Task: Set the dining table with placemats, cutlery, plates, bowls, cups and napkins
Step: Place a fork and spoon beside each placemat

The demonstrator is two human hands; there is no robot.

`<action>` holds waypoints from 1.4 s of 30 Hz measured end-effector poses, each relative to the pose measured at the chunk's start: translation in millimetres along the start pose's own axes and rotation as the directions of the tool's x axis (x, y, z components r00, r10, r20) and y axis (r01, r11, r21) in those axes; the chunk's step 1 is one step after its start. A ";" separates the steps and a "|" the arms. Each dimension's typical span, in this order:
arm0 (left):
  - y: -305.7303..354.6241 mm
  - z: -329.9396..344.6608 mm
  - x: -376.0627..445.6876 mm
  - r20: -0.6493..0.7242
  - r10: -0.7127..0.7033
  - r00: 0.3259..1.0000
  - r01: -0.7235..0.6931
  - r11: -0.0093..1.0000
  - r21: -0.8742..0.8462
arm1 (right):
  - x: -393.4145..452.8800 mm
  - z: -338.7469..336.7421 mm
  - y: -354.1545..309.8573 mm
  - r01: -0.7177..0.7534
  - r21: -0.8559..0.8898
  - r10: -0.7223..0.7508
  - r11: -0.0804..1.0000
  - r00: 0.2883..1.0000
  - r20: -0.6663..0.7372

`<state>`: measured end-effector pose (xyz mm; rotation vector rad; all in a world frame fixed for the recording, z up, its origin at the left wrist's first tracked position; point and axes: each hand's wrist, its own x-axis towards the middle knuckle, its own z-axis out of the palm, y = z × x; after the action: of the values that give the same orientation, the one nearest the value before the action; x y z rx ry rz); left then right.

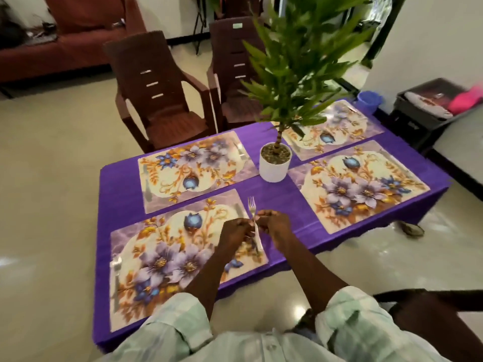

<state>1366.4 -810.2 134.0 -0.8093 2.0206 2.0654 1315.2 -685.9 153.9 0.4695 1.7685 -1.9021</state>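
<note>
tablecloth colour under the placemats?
Solid purple tablecloth, seen best in the head view between the floral placemats.

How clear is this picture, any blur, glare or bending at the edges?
Head view: the plant's leaves are smeared with blur, while the fork held by both hands is fairly sharp; window light glares on the floor tiles by the table; the wide lens bows the purple tablecloth edges and tilts the chairs; cutlery on the far placemats is too soft to identify.

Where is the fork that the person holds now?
In the head view, the fork is low centre, pinched between both hands above the near-left placemat's right edge.
</note>
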 end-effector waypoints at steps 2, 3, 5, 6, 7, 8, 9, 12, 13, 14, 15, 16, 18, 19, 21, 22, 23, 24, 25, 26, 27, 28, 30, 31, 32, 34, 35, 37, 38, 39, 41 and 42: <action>9.8 45.0 10.2 0.000 0.012 1.000 -0.012 0.999 0.052 | 13.2 -43.1 -13.8 0.011 0.010 -0.011 1.000 1.000 -0.012; 13.6 69.3 17.0 0.006 0.016 1.000 -0.016 0.997 0.070 | 20.4 -66.6 -21.1 0.008 0.011 -0.008 1.000 1.000 -0.013; 19.3 111.5 28.2 0.021 0.014 1.000 -0.016 0.996 0.087 | 33.8 -107.7 -34.1 0.011 -0.009 -0.011 1.000 1.000 -0.013; 22.2 133.8 33.9 0.025 0.006 1.000 -0.008 0.996 0.093 | 41.1 -129.1 -40.8 0.004 -0.033 -0.005 0.999 1.000 -0.015; 25.1 153.5 38.3 0.021 -0.004 1.000 0.002 0.996 0.093 | 47.8 -147.6 -46.2 -0.009 -0.074 0.007 0.997 1.000 -0.018; 28.2 172.3 41.4 0.019 -0.017 1.000 0.016 0.996 0.089 | 53.3 -164.6 -52.0 -0.020 -0.123 0.017 0.992 1.000 -0.024; 30.1 188.8 45.1 0.022 -0.036 0.999 0.034 0.996 0.079 | 58.9 -179.5 -57.3 -0.032 -0.168 0.026 0.985 0.999 -0.033; 40.7 220.6 53.0 0.029 -0.101 0.995 0.098 0.992 0.083 | 77.2 -210.5 -72.7 -0.056 -0.183 0.057 0.982 0.998 0.000; 42.4 226.2 58.9 0.016 -0.108 0.994 0.106 0.990 0.090 | 82.7 -216.4 -77.9 -0.064 -0.193 0.070 0.979 0.997 0.023; 45.2 230.0 64.3 0.004 -0.110 0.994 0.109 0.989 0.102 | 88.0 -219.7 -83.3 -0.067 -0.212 0.078 0.975 0.996 0.041; 48.0 231.7 69.6 -0.013 -0.108 0.994 0.108 0.988 0.112 | 92.8 -221.1 -85.9 -0.065 -0.230 0.078 0.971 0.996 0.048; 52.2 232.9 75.9 -0.029 -0.110 0.993 0.113 0.986 0.121 | 100.8 -221.0 -89.0 -0.061 -0.235 0.073 0.970 0.996 0.045; 57.1 234.6 89.2 -0.083 -0.123 0.989 0.132 0.985 0.113 | 114.6 -220.8 -95.6 -0.068 -0.254 0.071 0.965 0.997 0.000; 58.2 235.7 96.1 -0.111 -0.131 0.985 0.141 0.985 0.095 | 122.7 -221.9 -97.0 -0.093 -0.266 0.090 0.960 0.996 -0.022; 59.1 237.8 106.9 -0.148 -0.151 0.977 0.163 0.984 0.073 | 135.2 -225.5 -99.2 -0.188 -0.284 0.185 0.940 0.982 -0.037; 57.6 239.3 111.8 -0.162 -0.159 0.974 0.172 0.982 0.073 | 142.8 -228.2 -99.0 -0.217 -0.290 0.217 0.932 0.976 -0.032; 56.0 241.3 114.5 -0.174 -0.169 0.970 0.184 0.980 0.072 | 147.9 -230.6 -100.6 -0.210 -0.318 0.217 0.925 0.976 -0.012; 54.8 242.9 116.8 -0.181 -0.182 0.967 0.198 0.977 0.079 | 153.5 -232.1 -101.8 -0.186 -0.341 0.202 0.921 0.979 0.013; 53.7 243.8 118.6 -0.182 -0.189 0.965 0.208 0.974 0.093 | 157.0 -233.2 -102.4 -0.169 -0.371 0.194 0.913 0.981 0.030; 52.0 244.1 119.4 -0.189 -0.195 0.962 0.218 0.970 0.106 | 160.6 -233.8 -103.7 -0.160 -0.397 0.190 0.904 0.981 0.037; 49.5 244.4 119.8 -0.196 -0.204 0.959 0.232 0.964 0.131 | 161.0 -233.8 -105.5 -0.153 -0.415 0.186 0.897 0.982 0.040; 47.8 244.2 119.5 -0.207 -0.225 0.952 0.258 0.954 0.152 | 164.2 -232.5 -106.3 -0.141 -0.424 0.179 0.895 0.983 0.051; 45.4 245.2 118.6 -0.236 -0.262 0.936 0.309 0.932 0.188 | 169.2 -228.0 -108.9 -0.108 -0.524 0.178 0.845 0.980 0.084; 45.7 246.6 118.6 -0.255 -0.268 0.929 0.320 0.928 0.191 | 171.2 -225.7 -112.1 -0.084 -0.614 0.187 0.785 0.977 0.105; 46.1 248.3 118.4 -0.277 -0.262 0.924 0.320 0.929 0.187 | 173.7 -224.4 -114.5 -0.060 -0.685 0.188 0.726 0.976 0.113; 46.0 254.2 114.2 -0.332 -0.253 0.909 0.325 0.928 0.185 | 177.5 -224.1 -120.1 -0.011 -0.754 0.182 0.657 0.972 0.146; 46.5 257.9 109.6 -0.353 -0.236 0.905 0.319 0.927 0.196 | 179.5 -225.1 -120.3 -0.009 -0.752 0.198 0.659 0.967 0.162; 46.1 267.9 100.6 -0.412 -0.177 0.894 0.295 0.924 0.243 | 178.7 -229.8 -124.3 -0.010 -0.731 0.205 0.682 0.963 0.177; 44.4 273.5 99.3 -0.439 -0.142 0.887 0.279 0.923 0.265 | 181.2 -233.6 -123.9 0.008 -0.720 0.196 0.694 0.960 0.199; 43.3 278.4 98.5 -0.458 -0.113 0.882 0.270 0.917 0.293 | 180.4 -237.5 -126.5 0.030 -0.716 0.196 0.697 0.953 0.230; 44.6 287.7 95.3 -0.497 -0.101 0.862 0.314 0.876 0.367 | 178.9 -245.6 -127.2 0.025 -0.674 0.206 0.738 0.943 0.261; 44.3 291.7 93.0 -0.515 -0.096 0.852 0.335 0.855 0.395 | 179.1 -251.5 -124.2 0.027 -0.647 0.205 0.762 0.938 0.280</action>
<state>1187.3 -558.5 116.2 -1.4668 2.3777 1.2281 1077.4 -454.3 130.2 -0.0326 1.9626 -1.0965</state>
